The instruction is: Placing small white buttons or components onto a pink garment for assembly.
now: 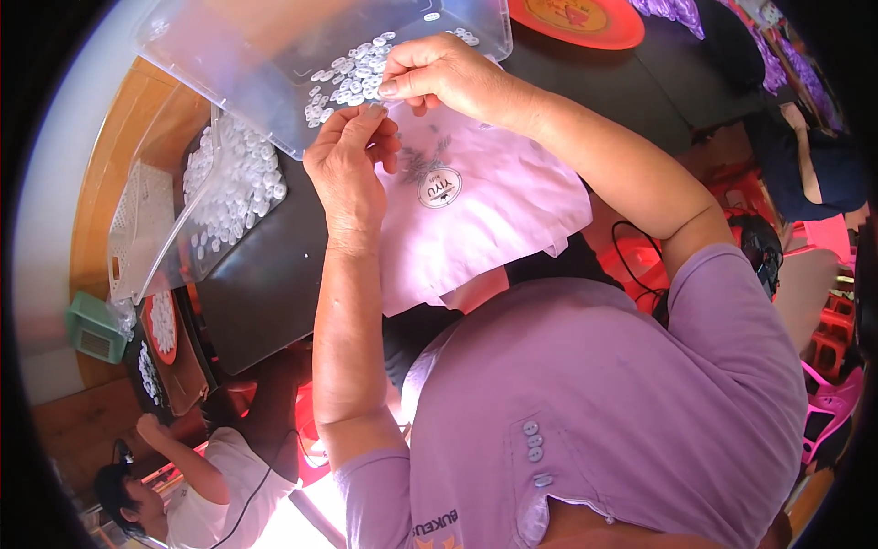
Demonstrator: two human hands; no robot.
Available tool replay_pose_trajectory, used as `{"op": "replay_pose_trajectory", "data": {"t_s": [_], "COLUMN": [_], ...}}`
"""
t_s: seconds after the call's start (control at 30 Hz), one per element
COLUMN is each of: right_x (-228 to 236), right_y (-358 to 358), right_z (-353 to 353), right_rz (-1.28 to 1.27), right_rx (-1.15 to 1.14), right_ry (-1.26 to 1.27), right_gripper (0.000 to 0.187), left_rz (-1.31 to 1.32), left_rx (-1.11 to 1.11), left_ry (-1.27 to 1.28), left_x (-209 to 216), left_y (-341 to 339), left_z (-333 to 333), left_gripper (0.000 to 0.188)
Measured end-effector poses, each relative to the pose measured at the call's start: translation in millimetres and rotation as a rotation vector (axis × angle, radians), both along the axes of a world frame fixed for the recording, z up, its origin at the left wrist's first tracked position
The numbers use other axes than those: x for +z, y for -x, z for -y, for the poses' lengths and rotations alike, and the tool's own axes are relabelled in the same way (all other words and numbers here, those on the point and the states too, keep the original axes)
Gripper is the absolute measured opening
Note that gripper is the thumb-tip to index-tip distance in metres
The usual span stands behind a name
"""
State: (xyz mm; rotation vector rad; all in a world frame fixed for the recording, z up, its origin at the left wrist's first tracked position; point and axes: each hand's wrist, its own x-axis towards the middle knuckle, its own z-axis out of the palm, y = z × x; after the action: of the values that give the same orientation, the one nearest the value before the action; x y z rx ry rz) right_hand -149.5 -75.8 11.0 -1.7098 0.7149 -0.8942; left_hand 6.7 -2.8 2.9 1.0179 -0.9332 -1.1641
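Observation:
My left hand (pixel 349 169) and my right hand (pixel 453 80) are close together at the near edge of a clear plastic bin (pixel 247 69). The fingers of each are closed in a pinch, thumb against forefinger. Whatever sits between the fingertips is too small or too hidden to name. Just beyond them, small whitish oval pieces (pixel 352 75) lie scattered in the bin. Below my hands a pink cloth (pixel 485 197) with a dark printed design spreads over my lap.
To the left is a heap of similar white pieces (pixel 240 174), near a white perforated basket (pixel 142 220). A green basket (pixel 96 328) and a red dish (pixel 162 325) of pieces lie farther left. A red round tray (pixel 585 20) is at the top. Another person (pixel 219 485) works at lower left.

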Motion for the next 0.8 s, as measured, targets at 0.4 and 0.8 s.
{"op": "replay_pose_trajectory", "data": {"t_s": [0.4, 0.8], "right_x": [2.5, 3.2], "right_y": [6.1, 2.4], "right_z": [-3.2, -14.3], "right_rz": [-0.047, -0.056], "right_rx": [0.005, -0.05], "right_ry": [0.009, -0.073], "right_gripper": [0.019, 0.018], "left_rz": [0.191, 0.219], "left_rx": [0.022, 0.033], "left_ry": [0.063, 0.031], "left_x": [-1.4, -3.7], "left_y": [5.9, 7.3], "left_z": [-1.7, -3.3], "left_gripper": [0.017, 0.016]}}
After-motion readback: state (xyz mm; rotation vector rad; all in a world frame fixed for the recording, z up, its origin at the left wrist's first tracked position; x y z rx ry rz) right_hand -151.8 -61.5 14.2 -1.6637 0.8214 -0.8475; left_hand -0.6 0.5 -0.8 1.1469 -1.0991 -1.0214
